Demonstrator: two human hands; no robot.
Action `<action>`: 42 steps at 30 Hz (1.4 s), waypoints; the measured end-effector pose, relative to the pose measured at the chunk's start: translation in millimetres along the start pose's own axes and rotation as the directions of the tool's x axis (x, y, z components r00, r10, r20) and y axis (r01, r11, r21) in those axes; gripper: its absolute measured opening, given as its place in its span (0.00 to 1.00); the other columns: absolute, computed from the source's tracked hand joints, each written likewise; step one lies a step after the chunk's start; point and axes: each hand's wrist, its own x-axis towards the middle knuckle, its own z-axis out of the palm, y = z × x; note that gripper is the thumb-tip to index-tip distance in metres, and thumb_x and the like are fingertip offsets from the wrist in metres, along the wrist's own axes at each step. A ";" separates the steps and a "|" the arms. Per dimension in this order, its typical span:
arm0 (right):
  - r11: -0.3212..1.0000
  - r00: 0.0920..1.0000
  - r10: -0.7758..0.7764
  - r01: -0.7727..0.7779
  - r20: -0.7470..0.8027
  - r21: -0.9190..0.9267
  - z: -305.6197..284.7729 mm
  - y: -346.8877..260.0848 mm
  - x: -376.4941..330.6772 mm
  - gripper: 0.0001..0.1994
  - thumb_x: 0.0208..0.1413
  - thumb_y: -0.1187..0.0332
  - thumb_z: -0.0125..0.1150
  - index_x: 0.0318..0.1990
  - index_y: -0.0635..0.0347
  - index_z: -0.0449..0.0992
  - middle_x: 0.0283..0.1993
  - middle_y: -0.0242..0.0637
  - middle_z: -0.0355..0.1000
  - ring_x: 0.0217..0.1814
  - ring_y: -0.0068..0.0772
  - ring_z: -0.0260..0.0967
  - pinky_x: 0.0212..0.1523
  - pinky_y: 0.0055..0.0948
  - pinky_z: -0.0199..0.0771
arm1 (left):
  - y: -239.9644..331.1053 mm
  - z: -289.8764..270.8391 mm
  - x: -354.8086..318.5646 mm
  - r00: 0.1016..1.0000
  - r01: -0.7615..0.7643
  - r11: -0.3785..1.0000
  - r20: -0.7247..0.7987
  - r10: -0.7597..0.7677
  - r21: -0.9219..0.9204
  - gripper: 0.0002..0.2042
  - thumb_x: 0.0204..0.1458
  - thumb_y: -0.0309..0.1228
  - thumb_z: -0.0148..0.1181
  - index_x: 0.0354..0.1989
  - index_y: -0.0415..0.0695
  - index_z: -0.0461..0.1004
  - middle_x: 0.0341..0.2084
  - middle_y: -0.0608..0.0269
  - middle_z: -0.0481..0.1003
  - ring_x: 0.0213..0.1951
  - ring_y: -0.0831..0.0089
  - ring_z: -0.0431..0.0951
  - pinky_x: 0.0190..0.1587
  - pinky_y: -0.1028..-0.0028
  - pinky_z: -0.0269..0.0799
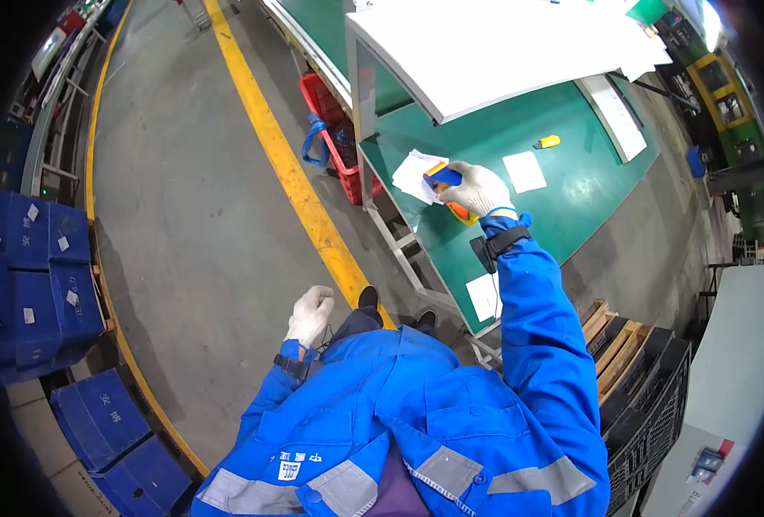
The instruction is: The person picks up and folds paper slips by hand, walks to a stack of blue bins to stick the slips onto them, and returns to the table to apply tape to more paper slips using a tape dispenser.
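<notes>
My right hand (484, 189), in a white glove, reaches over the green tabletop (571, 207). Its fingers close on a small blue object with an orange and yellow end (441, 176), whose kind I cannot tell. Just below those fingers shows an orange-yellow thing (462, 214), partly covered by the hand. White papers (412, 178) lie beside the held object. My left hand (310, 312), gloved too, hangs low over the floor beside my body. Its fingers are curled in, with nothing seen in them.
A yellow cutter (549, 141) and a white sheet (525, 172) lie farther right on the table, under a raised white shelf (503, 52). A red crate (335, 138) stands by the table's left side. Blue boxes (37, 276) are stacked at far left, pallets (619, 345) at right.
</notes>
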 end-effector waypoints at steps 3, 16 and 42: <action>0.999 1.000 0.013 -0.012 -0.002 0.041 -17.6 -0.7 -18.8 0.37 0.45 0.50 0.76 0.66 0.51 0.81 0.56 0.51 0.84 0.58 0.53 0.83 0.62 0.40 0.81 | 6.3 -0.8 7.8 1.000 0.007 1.000 0.018 -0.007 0.016 0.17 0.65 0.37 0.57 0.56 0.43 0.81 0.44 0.48 0.85 0.49 0.54 0.86 0.55 0.61 0.78; 0.988 0.988 0.154 -0.153 -0.026 0.031 -94.1 103.0 -188.3 0.35 0.45 0.54 0.77 0.65 0.48 0.82 0.53 0.51 0.83 0.57 0.55 0.82 0.61 0.42 0.80 | 98.9 41.4 28.1 0.958 -0.232 0.963 0.203 0.203 0.134 0.16 0.64 0.36 0.59 0.55 0.41 0.82 0.45 0.47 0.85 0.50 0.52 0.85 0.55 0.62 0.79; 0.982 0.998 0.058 -0.053 -0.022 0.179 -6.7 322.8 -276.5 0.38 0.45 0.60 0.78 0.69 0.41 0.77 0.48 0.46 0.75 0.50 0.56 0.79 0.56 0.46 0.81 | 296.2 359.4 32.7 0.630 -0.730 0.668 0.519 0.577 0.144 0.15 0.64 0.31 0.61 0.56 0.41 0.81 0.50 0.46 0.81 0.52 0.50 0.83 0.58 0.60 0.78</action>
